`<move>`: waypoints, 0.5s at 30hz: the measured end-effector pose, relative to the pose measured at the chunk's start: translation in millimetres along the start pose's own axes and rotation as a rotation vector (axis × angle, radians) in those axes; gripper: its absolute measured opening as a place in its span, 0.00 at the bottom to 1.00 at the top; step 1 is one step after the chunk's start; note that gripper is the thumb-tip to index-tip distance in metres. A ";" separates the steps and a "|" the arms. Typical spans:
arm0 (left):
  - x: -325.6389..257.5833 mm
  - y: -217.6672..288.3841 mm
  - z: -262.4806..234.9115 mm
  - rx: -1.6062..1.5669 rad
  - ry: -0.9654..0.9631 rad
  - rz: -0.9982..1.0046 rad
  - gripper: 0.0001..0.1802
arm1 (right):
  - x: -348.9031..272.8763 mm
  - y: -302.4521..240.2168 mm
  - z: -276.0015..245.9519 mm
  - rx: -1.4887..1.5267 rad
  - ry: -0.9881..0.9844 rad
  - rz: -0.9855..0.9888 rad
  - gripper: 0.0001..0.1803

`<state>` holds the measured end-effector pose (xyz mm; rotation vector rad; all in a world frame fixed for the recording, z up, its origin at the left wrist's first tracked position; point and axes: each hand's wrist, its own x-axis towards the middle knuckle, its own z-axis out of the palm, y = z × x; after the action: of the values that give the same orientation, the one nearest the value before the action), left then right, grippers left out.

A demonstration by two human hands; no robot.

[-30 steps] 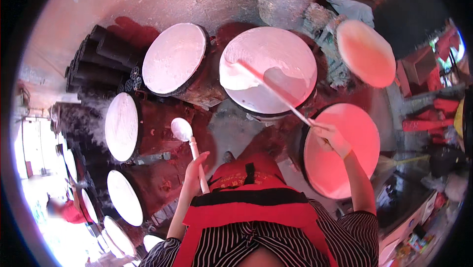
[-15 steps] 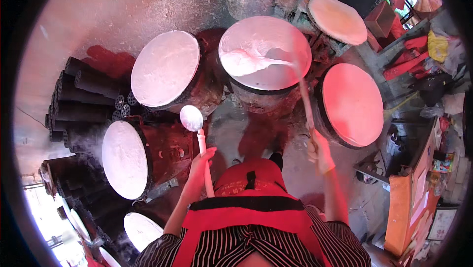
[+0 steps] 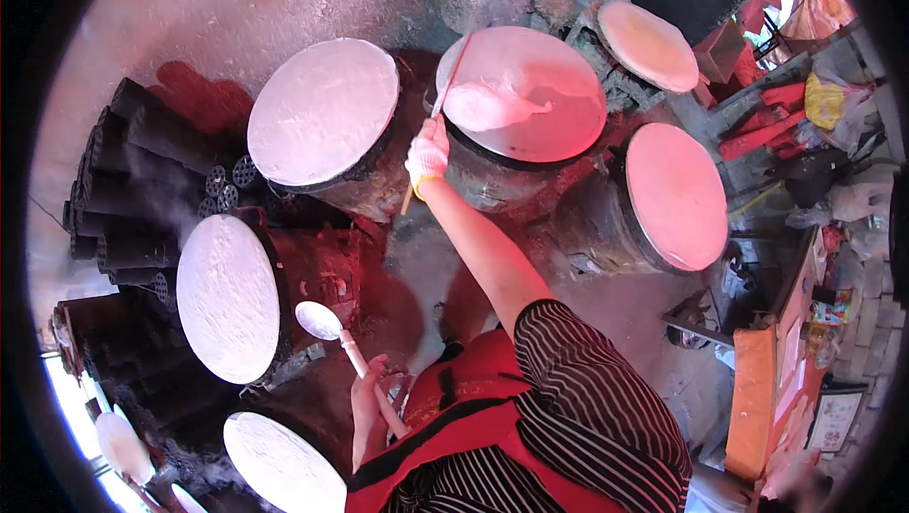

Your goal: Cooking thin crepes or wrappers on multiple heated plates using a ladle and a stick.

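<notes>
White paste (image 3: 481, 108) on rnd griddle (image 3: 568, 134), blk cylinders (image 3: 142, 168) stacked L.

Reddish light, fisheye-bent dark rim

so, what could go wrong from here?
The white paste sits in a lump on the round plate, so it may end up uneven.
The stick in the right hand overlaps the plate's left edge in view and could catch there.
The ladle in the left hand shows over no plate; any residue might drip.
</notes>
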<state>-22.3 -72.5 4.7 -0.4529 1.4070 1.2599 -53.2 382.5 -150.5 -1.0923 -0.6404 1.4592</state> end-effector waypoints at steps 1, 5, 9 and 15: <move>0.3 1.9 0.8 0.034 -0.033 0.018 0.17 | -8.9 5.3 -16.0 -0.029 0.044 -0.013 0.20; 8.6 10.6 14.2 0.244 -0.031 0.104 0.15 | -66.6 -21.1 -84.4 -0.055 0.074 0.044 0.24; 19.1 15.5 31.7 0.350 -0.087 0.182 0.16 | -103.1 -111.4 -148.6 -0.123 -0.008 0.222 0.23; 19.4 6.2 44.0 0.416 -0.154 0.231 0.15 | -81.4 -173.7 -131.6 0.008 0.051 0.230 0.20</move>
<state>-12.4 -25.4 -0.5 0.0908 1.5691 1.1137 135.9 314.8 -33.0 -1.2244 -0.4845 1.6222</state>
